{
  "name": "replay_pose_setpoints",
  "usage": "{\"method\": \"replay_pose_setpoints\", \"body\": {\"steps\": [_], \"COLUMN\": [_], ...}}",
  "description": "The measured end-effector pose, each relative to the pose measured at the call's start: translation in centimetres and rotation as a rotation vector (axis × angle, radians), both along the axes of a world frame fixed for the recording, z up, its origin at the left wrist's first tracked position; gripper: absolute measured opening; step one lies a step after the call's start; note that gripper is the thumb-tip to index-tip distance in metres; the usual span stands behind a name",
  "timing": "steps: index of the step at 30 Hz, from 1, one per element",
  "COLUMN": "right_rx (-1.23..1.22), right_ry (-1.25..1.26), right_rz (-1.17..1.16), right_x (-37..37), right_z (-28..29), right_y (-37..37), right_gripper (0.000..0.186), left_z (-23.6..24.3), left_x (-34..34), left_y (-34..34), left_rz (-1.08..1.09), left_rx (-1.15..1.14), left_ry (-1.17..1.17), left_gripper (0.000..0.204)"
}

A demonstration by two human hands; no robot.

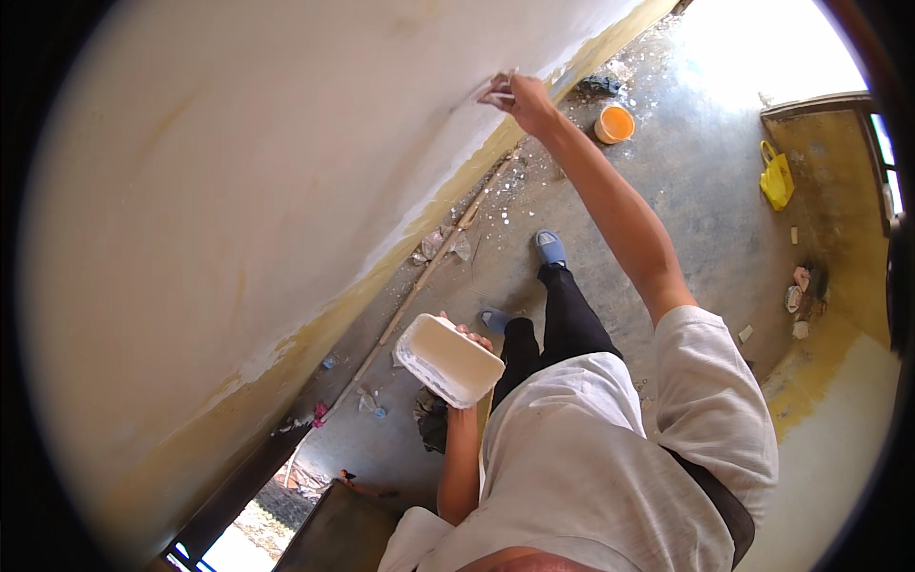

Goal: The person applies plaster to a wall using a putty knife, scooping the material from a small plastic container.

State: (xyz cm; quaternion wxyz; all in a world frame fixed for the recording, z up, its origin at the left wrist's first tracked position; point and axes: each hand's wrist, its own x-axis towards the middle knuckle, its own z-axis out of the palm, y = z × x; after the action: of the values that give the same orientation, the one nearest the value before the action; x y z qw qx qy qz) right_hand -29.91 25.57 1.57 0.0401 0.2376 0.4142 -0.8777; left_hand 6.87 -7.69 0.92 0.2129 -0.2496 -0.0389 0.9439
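My left hand (475, 337) supports a shallow white plastic tub (431, 378) from beneath, its fingers showing past the far rim. Inside the tub is a smooth off-white paste or paint, and white smears coat its near side. My right hand (524, 99) reaches far forward to the wall (315, 153), fingers closed in a pinch. A thin, pale edge shows at those fingertips against the wall, too small to identify. Whitish coating covers most of the wall, while a yellow band with a ragged border runs along its foot.
A long pole (419, 286) lies along the wall's base among scraps and white flakes. Farther forward stands an orange bucket (614, 124). A yellow bag (776, 177) rests by the right wall, with rubbish (797, 294) nearer me. A doorway (257, 529) opens at lower left.
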Motion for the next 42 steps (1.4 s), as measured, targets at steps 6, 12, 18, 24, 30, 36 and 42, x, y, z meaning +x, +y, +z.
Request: {"method": "replay_pose_setpoints", "body": {"steps": [6, 12, 18, 24, 30, 36, 42], "right_rx": [0.038, 0.05, 0.094, -0.036, -0.013, 0.017, -0.007], "right_ry": [0.345, -0.039, -0.442, -0.324, -0.135, 0.041, 0.289], "right_rz": [-0.018, -0.026, 0.127, 0.131, 0.115, 0.093, 0.191], "right_x": [6.4, 12.0, 8.7, 4.2, 3.2, 3.2, 10.2], "right_z": [11.5, -1.0, -23.5, -24.0, -10.6, 9.9, 11.4], "right_y": [4.4, 0.8, -7.0, -10.0, -8.9, -5.9, -4.4], "right_gripper": [0.021, 0.026, 0.024, 0.02, 0.017, 0.024, 0.021], "left_z": [3.5, 3.0, 2.6, 2.5, 3.3, 3.4, 1.1], "left_x": [-2.0, -1.6, -0.8, 0.3, 0.0, -1.8, -2.9], "left_y": [1.1, 0.8, 0.6, -0.1, -0.9, -0.3, 1.6], "left_rz": [0.002, 0.073, 0.145, 0.178, 0.152, 0.231, 0.351], "left_rx": [-0.111, -0.1, -0.184, -0.189, -0.143, -0.097, -0.158], "left_ry": [0.163, 0.067, -0.033, -0.074, 0.03, 0.259, 0.197], "left_gripper": [0.055, 0.056, 0.057, 0.056, 0.056, 0.059, 0.063]}}
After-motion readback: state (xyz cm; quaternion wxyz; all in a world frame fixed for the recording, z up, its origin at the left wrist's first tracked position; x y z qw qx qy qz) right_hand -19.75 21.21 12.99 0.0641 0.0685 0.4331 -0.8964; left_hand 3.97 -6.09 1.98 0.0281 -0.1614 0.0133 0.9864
